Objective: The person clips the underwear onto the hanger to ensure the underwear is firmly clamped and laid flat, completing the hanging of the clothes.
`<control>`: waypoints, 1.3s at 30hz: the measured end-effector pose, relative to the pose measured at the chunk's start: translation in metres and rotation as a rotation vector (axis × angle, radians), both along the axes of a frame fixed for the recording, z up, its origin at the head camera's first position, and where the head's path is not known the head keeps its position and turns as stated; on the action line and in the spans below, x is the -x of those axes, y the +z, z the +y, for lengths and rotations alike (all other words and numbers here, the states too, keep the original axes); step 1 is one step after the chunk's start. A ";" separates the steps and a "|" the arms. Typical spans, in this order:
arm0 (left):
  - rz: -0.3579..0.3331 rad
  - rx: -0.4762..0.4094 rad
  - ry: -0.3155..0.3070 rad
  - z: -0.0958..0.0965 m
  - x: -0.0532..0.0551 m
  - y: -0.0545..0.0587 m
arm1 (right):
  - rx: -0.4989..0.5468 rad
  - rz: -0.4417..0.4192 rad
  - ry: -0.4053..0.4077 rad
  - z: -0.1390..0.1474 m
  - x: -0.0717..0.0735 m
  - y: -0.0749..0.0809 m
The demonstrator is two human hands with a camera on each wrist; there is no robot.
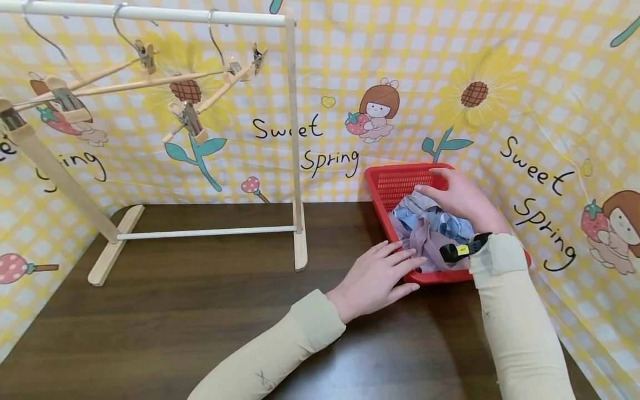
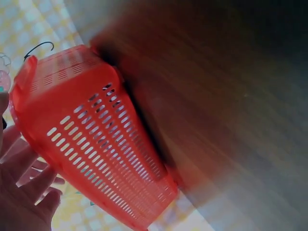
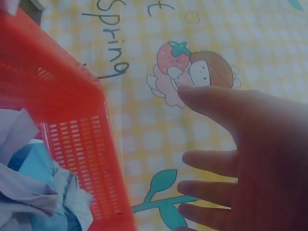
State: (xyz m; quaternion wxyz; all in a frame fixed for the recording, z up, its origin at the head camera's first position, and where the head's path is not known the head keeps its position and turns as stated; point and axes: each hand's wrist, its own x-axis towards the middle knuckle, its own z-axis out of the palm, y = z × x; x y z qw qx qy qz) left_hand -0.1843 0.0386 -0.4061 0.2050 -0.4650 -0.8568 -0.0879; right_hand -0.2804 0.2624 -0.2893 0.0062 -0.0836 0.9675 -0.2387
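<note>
A red plastic basket (image 1: 400,176) with slotted walls stands on the table against the backdrop. Inside it lies a crumpled heap of cloth, a lavender piece (image 1: 425,241) in front and a blue piece (image 1: 452,225) behind. My left hand (image 1: 377,278) is at the basket's near left corner, its fingers extended over the rim. My right hand (image 1: 465,197) hovers by the far right side, thumb spread from the fingers. In the right wrist view that hand (image 3: 269,159) holds nothing, apart from the cloth. The left wrist view shows the basket's slotted side (image 2: 91,130) beside the left fingers.
Left of the basket stands a wooden rack with a white top rail (image 1: 250,18). Several clip hangers hang from it, with wooden clips (image 1: 187,119). A dark wooden table (image 1: 200,305) lies beneath. Yellow checked cloth (image 1: 330,66) covers the back and sides.
</note>
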 end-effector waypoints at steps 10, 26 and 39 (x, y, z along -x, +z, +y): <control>0.033 -0.048 -0.022 -0.001 0.010 0.000 | 0.025 -0.092 -0.006 0.011 0.013 0.007; -0.225 -0.048 -0.041 -0.016 0.018 0.012 | -0.108 -0.165 0.024 0.011 0.031 -0.007; -0.267 -0.058 -0.025 -0.013 0.016 0.013 | -0.171 -0.223 0.114 0.007 0.046 -0.035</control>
